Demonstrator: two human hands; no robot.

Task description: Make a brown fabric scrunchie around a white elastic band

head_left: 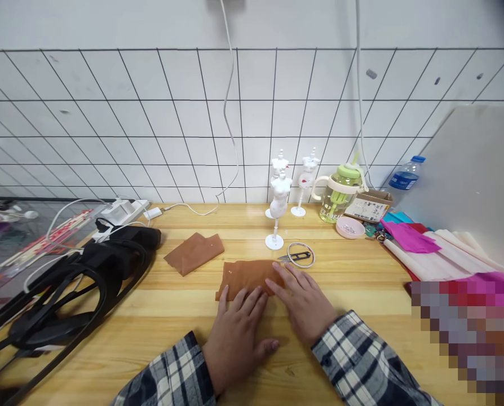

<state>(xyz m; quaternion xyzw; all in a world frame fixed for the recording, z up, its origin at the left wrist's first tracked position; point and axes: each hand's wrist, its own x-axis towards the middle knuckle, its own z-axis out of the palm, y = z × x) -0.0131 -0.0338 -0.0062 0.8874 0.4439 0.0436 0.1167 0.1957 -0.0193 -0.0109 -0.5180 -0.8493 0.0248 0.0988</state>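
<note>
Two hands in plaid sleeves lie flat on a wooden desk (362, 293), the left hand (235, 332) and right hand (305, 301) with fingers spread wide, gripping nothing, pressing the near edge of a brown fabric piece (246, 276). It looks thin, light and limp, best pinched at an edge or corner. Beyond lie a second brown piece (194, 252), thread snips (296, 257) and small white mannequins (279, 197).

A brown piece of fabric (246, 276) is lying flat on the wooden tabletop, close to the near edge and roughly at the middle of the view. It is looking roughly rectangular, with its long side running left to right, a slightly uneven outline and a few tiny pale specks near its left end. The left hand (235, 332) is resting palm down with its fingertips spread over the cloth's near edge. The right hand (305, 301) is lying flat too, its fingers pressing on the cloth's right end. Both hands are touching it, pinning it down.
</note>
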